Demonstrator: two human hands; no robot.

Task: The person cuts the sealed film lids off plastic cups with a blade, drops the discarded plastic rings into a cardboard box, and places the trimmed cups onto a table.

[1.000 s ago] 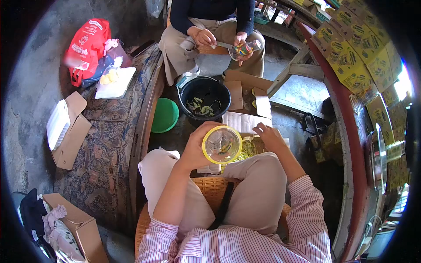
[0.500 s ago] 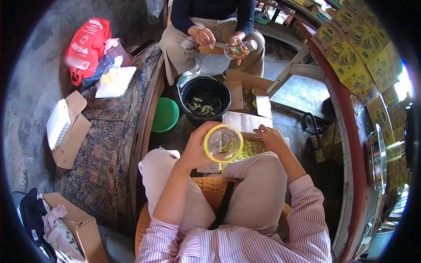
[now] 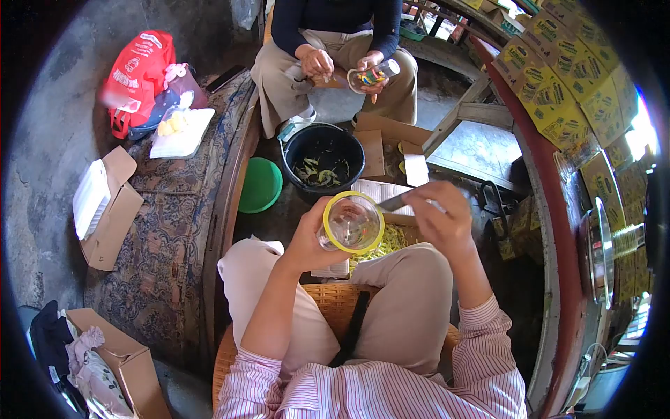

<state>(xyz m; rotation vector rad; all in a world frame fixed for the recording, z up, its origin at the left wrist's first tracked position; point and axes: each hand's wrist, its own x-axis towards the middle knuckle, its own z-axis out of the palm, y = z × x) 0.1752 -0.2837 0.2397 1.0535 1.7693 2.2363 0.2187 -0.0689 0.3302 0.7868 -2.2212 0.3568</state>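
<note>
My left hand [image 3: 307,241] is wrapped round a clear jar [image 3: 353,223] with a yellow rim, its round end facing up toward me. Just right of the jar, my right hand [image 3: 442,216] is closed on a dark flat blade-like tool [image 3: 395,203], whose tip is near the yellow rim. Below the jar, a box of yellow shreds [image 3: 391,242] sits in front of my knees. Behind my hands stands a black bucket [image 3: 324,159] with green and pale scraps in it. A green lid [image 3: 261,184] lies to its left.
A co-worker [image 3: 335,52] sits opposite, holding another jar [image 3: 373,77] with a coloured label. An open cardboard box [image 3: 377,148] stands beside the bucket. On the left are a patterned bench [image 3: 157,237] and a red bag [image 3: 143,77]; yellow cartons [image 3: 551,84] line the right.
My right hand has risen from the box area and now holds the dark tool near the jar. The jar has tilted slightly. The co-worker's hands and jar have shifted a little.
</note>
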